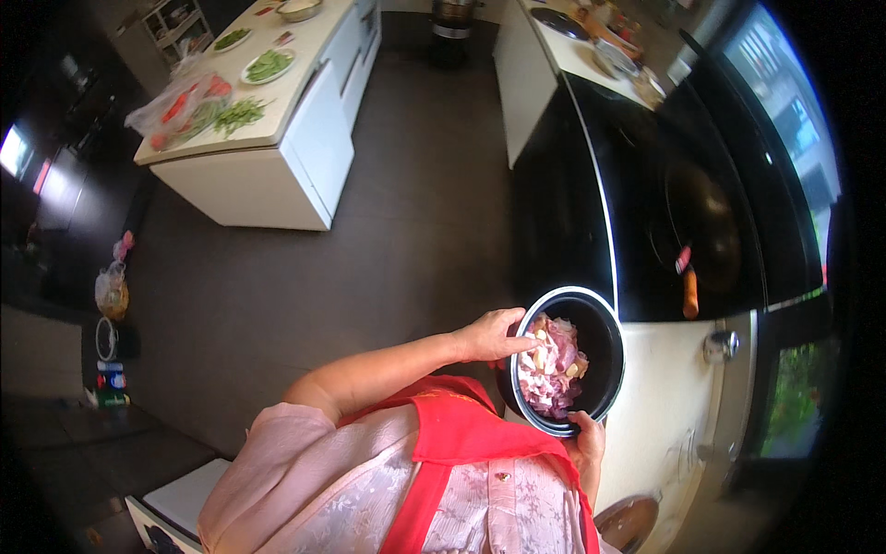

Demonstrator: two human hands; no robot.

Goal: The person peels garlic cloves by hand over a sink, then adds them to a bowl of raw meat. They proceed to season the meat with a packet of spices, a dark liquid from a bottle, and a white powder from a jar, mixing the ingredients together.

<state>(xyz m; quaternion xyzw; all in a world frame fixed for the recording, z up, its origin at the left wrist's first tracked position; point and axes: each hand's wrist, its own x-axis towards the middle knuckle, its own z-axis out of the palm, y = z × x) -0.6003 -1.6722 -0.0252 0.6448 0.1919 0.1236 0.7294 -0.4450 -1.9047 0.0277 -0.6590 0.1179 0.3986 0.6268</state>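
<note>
A dark round pot with a pale metal rim [603,360] is held between my two hands. It is tilted so that its inside shows. Raw meat pieces [554,384] with pale yellowish slices, possibly garlic or ginger, lie on its left side. My left hand [491,337] grips the far left rim, thumb over the edge. At the near rim is my right hand [587,440], its thumb on the edge and its other fingers largely hidden. Beyond the pot, a dark wok [706,208] with a wooden handle [690,294] sits on the black stove [595,145].
Right of the pot is a pale countertop [651,388], with a round lid or pan [628,521] nearer me. Across the dark floor, a white island [228,163] bears plates of greens [268,66] and a plastic bag of red vegetables [183,111]. Its cabinet door [318,145] stands ajar.
</note>
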